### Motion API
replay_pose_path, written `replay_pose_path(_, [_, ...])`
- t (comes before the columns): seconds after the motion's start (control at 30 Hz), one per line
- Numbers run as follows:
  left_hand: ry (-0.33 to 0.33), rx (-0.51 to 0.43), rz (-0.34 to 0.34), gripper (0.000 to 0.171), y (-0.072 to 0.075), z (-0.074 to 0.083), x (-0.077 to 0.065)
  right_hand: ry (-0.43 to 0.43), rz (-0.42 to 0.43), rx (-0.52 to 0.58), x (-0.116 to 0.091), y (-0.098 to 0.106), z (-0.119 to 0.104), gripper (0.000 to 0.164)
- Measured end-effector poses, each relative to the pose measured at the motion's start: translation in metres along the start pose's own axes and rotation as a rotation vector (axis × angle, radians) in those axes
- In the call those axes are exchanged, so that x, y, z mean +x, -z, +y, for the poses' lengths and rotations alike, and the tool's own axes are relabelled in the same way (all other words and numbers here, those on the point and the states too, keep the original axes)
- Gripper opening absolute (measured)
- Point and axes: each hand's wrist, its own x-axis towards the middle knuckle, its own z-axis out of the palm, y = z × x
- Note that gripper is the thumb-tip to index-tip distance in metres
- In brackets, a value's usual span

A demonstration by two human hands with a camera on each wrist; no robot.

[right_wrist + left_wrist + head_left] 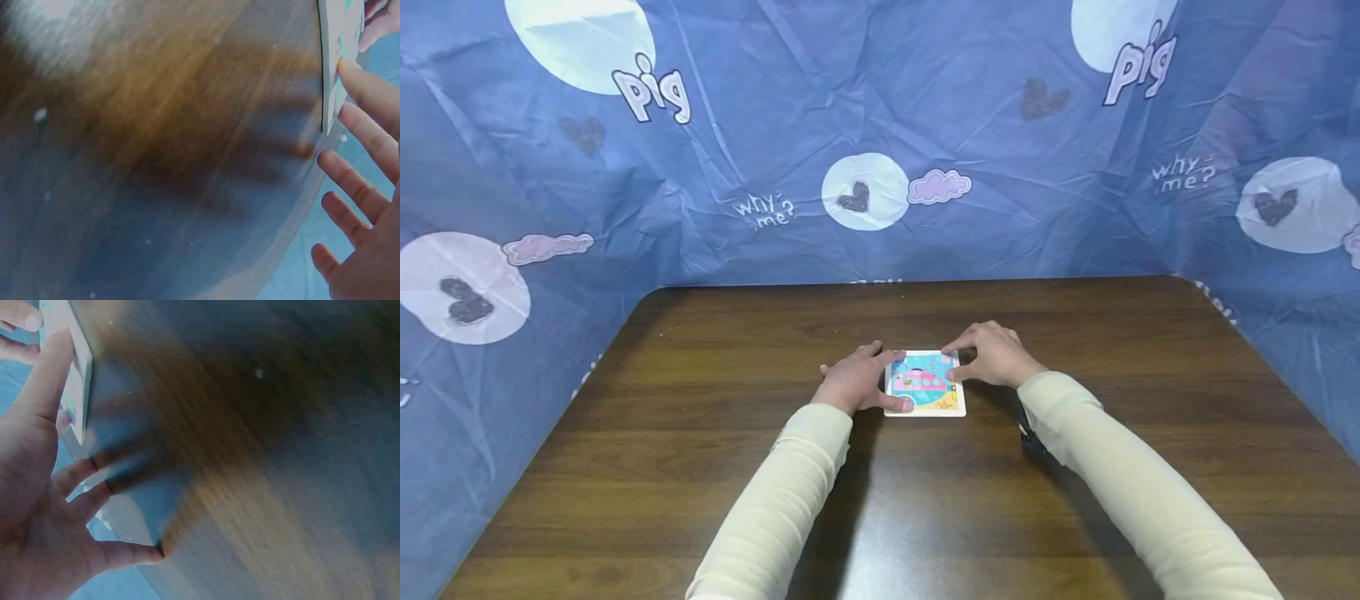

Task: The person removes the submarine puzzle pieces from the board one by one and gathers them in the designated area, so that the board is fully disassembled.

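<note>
Left hand (853,382), on my feed, sits at nine o'clock of the submarine picture board (927,387), fingers spread and clenched round nothing, thumb and forefinger touching its face; the right hand (994,353), at two o'clock, also touches it with extended fingertips. To steady it well, I'd keep pressure light and even from both sides. A white border (936,412) frames the scene; whether it's a tray holding separate pieces, I can't tell. Beneath lies the wood-grain tabletop (962,508); beyond, at twelve o'clock, hangs the blue "pig"-print cloth (775,108).
</note>
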Motion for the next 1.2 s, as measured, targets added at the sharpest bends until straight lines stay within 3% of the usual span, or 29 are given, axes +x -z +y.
replay_pose_path(0.77, [0.016, -0.019, -0.009, 0.088, 0.0031, 0.0023, -0.0041, 0.058, 0.068, -0.014, 0.0042, -0.0009, -0.0056, 0.035])
replay_pose_path(1.07, [0.006, -0.016, -0.015, 0.087, 0.0043, 0.0013, -0.0048, -0.044, 0.047, -0.031, 0.0015, 0.0017, -0.0082, 0.035])
replay_pose_path(1.2, [0.006, -0.005, -0.020, 0.087, 0.0043, 0.0005, -0.0046, -0.051, 0.044, -0.046, -0.0010, 0.0040, -0.0077, 0.034])
